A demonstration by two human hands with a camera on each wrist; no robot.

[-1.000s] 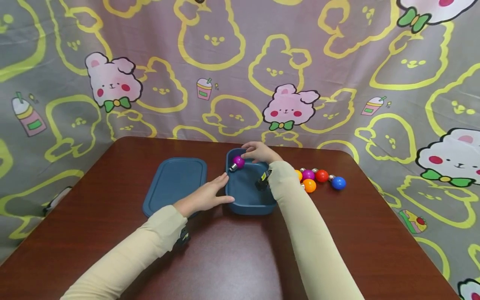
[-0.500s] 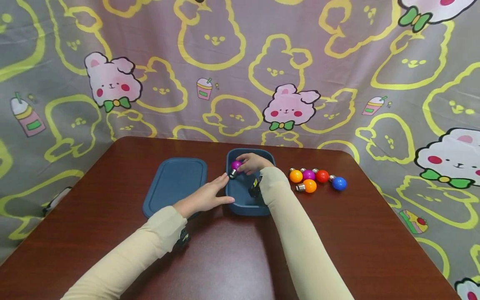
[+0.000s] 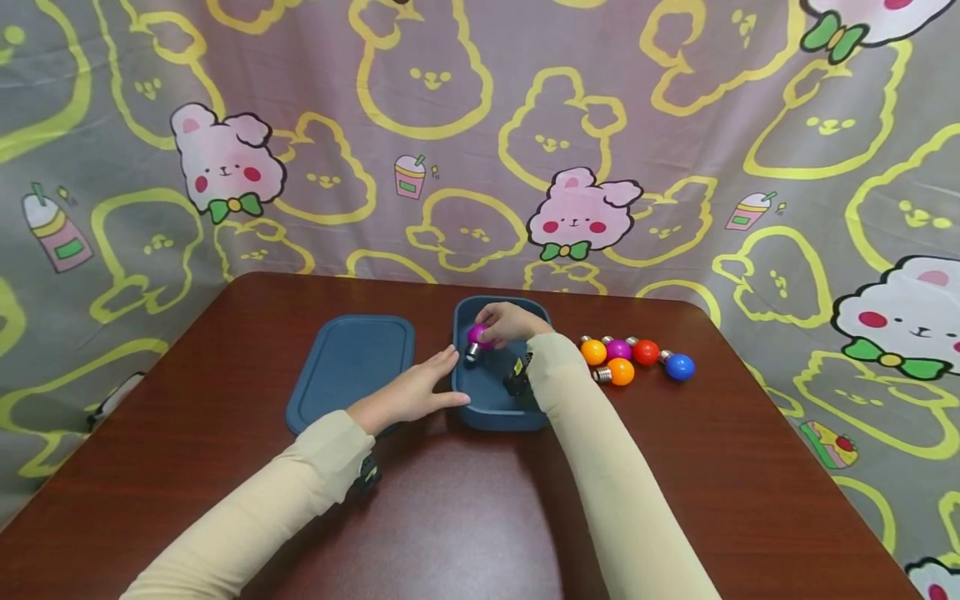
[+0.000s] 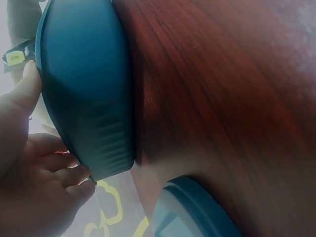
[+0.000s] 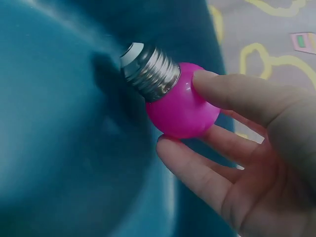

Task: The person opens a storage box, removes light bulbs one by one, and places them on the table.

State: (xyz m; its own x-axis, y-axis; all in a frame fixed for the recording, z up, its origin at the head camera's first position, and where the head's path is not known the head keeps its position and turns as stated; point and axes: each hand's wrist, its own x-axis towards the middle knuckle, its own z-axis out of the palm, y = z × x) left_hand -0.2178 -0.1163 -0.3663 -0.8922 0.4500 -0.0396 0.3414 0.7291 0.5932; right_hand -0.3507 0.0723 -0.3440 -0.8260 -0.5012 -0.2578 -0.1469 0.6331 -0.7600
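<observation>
My right hand (image 3: 512,323) is inside the blue box (image 3: 501,418), pinching a purple light bulb (image 3: 477,336) by its round globe. In the right wrist view, thumb and fingertips sit around the glossy globe (image 5: 180,116), and the silver screw base (image 5: 152,74) points away from the palm toward the box floor. My left hand (image 3: 411,388) lies along the box's left side with its fingers extended. The left wrist view shows that hand's thumb (image 4: 30,81) and fingertips at the rim of the box (image 4: 94,79).
A flat blue lid (image 3: 352,367) lies on the brown table (image 3: 247,333) left of the box. To the right are several loose bulbs: orange ones (image 3: 620,372), a purple one (image 3: 618,349), a red one (image 3: 646,352) and a blue one (image 3: 679,367). A patterned curtain (image 3: 450,100) hangs behind.
My right hand has moved down into the box and now grips the purple bulb, which has shifted slightly nearer and to the right. The left hand has stayed in place.
</observation>
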